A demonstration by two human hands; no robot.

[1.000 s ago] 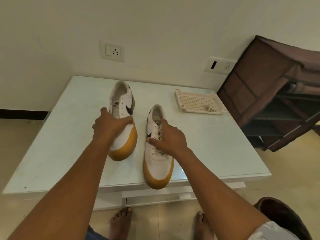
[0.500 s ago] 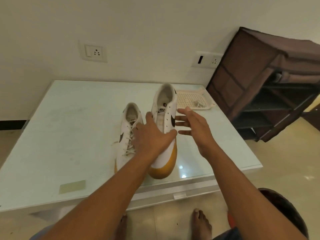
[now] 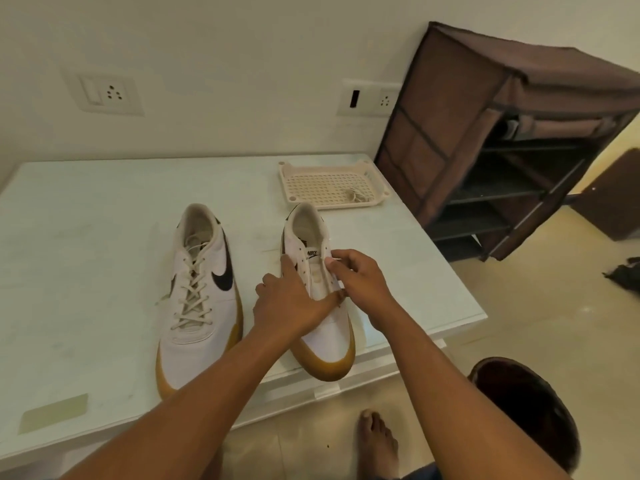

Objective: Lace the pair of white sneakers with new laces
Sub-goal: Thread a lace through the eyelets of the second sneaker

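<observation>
While the laced sneaker [image 3: 199, 299] sits to the left on the desk [image 3: 86, 237], my left hand [image 3: 291, 304] rests on the unlaced sneaker [image 3: 327, 341] just beside it. Its fingers [image 3: 288, 266] lie straight along the left eyelet row. My right hand [image 3: 362, 282] curls in, pinching the edge of the right eyelet flap. Behind, a bundled lace [image 3: 355, 195] lies in the perforated tray [image 3: 311, 187].

Pale glossy table [image 3: 86, 237] across left and centre of frame, laced white sneaker [image 3: 204, 299] centre-left, unlaced white sneaker [image 3: 329, 344] beside it at centre, perforated cream tray [image 3: 284, 183] above them, yellowish patch [image 3: 53, 412] lower left.
</observation>
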